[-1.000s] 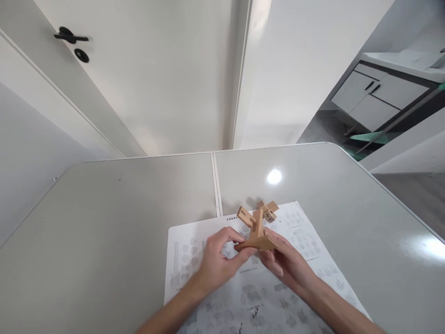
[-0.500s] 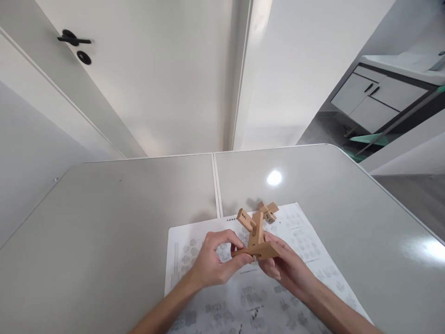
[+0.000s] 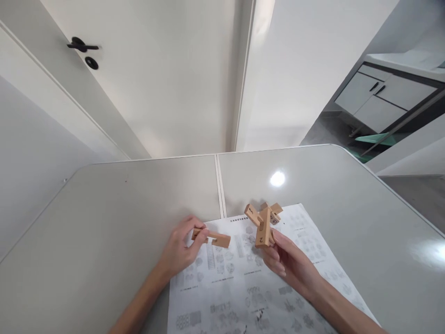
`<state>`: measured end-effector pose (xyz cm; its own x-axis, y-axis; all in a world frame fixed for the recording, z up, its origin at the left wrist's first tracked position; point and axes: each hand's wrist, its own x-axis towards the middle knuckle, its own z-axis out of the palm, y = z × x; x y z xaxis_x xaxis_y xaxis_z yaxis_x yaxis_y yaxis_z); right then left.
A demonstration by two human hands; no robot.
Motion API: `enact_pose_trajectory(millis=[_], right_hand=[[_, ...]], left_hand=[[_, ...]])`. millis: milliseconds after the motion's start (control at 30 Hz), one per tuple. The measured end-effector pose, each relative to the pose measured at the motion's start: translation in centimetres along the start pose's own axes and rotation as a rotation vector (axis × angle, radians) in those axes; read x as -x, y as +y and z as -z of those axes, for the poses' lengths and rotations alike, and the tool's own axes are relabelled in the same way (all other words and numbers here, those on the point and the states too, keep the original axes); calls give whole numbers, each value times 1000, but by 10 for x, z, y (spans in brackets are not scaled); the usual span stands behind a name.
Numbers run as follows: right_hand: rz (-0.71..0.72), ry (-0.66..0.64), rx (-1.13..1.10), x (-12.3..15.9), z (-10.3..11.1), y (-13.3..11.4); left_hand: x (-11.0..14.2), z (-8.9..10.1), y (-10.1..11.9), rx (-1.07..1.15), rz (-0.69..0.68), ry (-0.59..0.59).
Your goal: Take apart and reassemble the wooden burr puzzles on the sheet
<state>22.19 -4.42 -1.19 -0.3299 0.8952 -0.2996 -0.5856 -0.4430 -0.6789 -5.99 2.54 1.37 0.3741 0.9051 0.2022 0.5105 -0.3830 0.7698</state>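
My left hand pinches one end of a single notched wooden puzzle bar, held level just above the sheet's left part. A hand's width to the right, my right hand grips the bottom of a cluster of interlocked wooden puzzle bars, with numbers printed on the pieces. That cluster stands upright over the printed instruction sheet. The two wooden parts are apart, not touching.
The instruction sheet lies on a grey table with a seam down its middle. Behind the table are a white door with a black handle and a wall. Grey cabinets stand at the far right.
The bottom bar has come off the wooden cluster: my left hand pulled it away to the left, while my right hand kept the rest, moving slightly right.
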Motion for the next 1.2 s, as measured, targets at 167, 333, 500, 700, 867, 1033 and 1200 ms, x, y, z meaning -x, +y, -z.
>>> enact_pose_trajectory(millis=[167, 333, 500, 700, 867, 1033, 1200], right_hand=[[-15, 0, 22, 2, -1, 2], [-45, -21, 39, 3, 2, 6], [-37, -41, 56, 4, 4, 8], [-18, -74, 102, 5, 5, 8], [-11, -101, 144, 6, 3, 7], [10, -155, 291, 8, 0, 7], [41, -224, 442, 9, 0, 10]], left_hand=[[0, 2, -13, -208, -161, -21], [1, 2, -19, -479, -241, 51], [2, 6, -24, -677, -363, 101], [3, 7, -20, -700, -419, 175], [4, 6, -20, -676, -392, 211], [10, -8, -5, -414, -226, 269], [21, -26, 22, 324, 137, -196]])
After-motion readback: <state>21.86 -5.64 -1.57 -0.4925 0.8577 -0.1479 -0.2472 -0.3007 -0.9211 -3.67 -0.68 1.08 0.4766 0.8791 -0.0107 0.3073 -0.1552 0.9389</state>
